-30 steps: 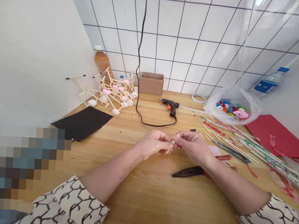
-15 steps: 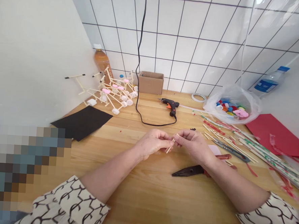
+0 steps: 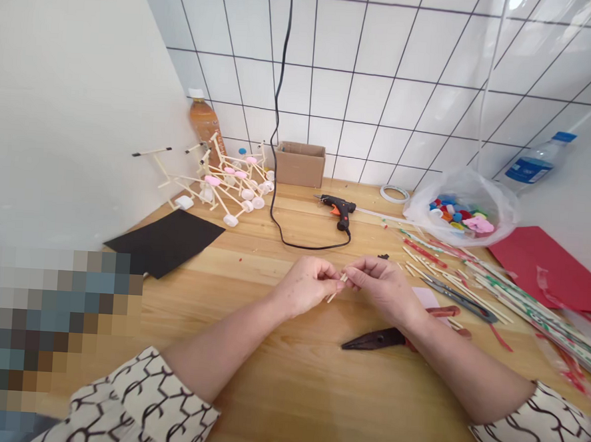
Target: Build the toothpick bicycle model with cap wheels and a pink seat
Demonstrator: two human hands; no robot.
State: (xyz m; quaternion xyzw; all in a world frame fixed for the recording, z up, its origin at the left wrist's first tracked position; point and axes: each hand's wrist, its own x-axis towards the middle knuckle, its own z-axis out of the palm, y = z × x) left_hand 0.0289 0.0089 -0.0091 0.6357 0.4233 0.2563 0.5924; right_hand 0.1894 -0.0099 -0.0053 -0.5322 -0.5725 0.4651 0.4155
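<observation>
Between my two hands, over the middle of the wooden table, are short thin wooden sticks (image 3: 331, 296). My left hand (image 3: 307, 287) pinches them, and their lower ends stick out below its fingertips. My right hand (image 3: 384, 286) has thumb and fingers pressed together at the sticks' upper end, close against the left fingertips. Under my right wrist lie pliers (image 3: 376, 339) with red handles, partly hidden by the forearm. A black glue gun (image 3: 340, 210) rests beyond the hands, its orange trigger showing.
Stick models (image 3: 228, 183) stand at the back left by an orange drink bottle (image 3: 204, 123). Black sheet (image 3: 167, 241), cardboard box (image 3: 299, 166), tape roll (image 3: 394, 194), bag of caps (image 3: 463, 211), scissors (image 3: 463, 300), red sheet (image 3: 553, 270) and packed sticks (image 3: 535, 309) surround the work area.
The whole view has shifted slightly, so things appear a little further right. Both hands stay close together at the sticks, with only a slight change at the fingertips.
</observation>
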